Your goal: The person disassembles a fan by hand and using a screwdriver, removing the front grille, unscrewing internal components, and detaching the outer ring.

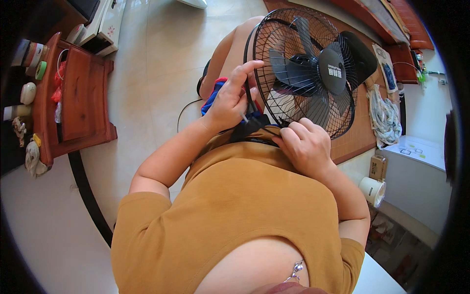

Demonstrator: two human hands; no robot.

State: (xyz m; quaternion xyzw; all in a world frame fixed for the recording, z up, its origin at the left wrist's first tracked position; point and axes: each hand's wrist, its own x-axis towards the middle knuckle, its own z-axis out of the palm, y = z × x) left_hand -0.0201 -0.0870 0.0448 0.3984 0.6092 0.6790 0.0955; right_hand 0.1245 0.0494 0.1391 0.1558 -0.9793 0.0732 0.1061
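A black electric fan [293, 68] with a round wire cage rests tilted against my lap, its blades and round hub facing up. My left hand [229, 102] is at the cage's left side, around the thin curved black bar of the fan's frame, with the index finger stretched along the rim. Below that hand, a small metal rod end shows beside a black joint [249, 125]. My right hand [307, 143] is closed at the cage's lower edge, fingers curled and thumb pressed in by a thin dark strip. What its fingertips pinch is hidden.
A reddish wooden cabinet [81, 95] with small items stands left. A thin dark cord [183, 111] trails on the tiled floor. On the right are a brown mat [360, 125], a bundle of pale cloth [384, 117], a white cylindrical container [371, 190] and a white-topped box [416, 151].
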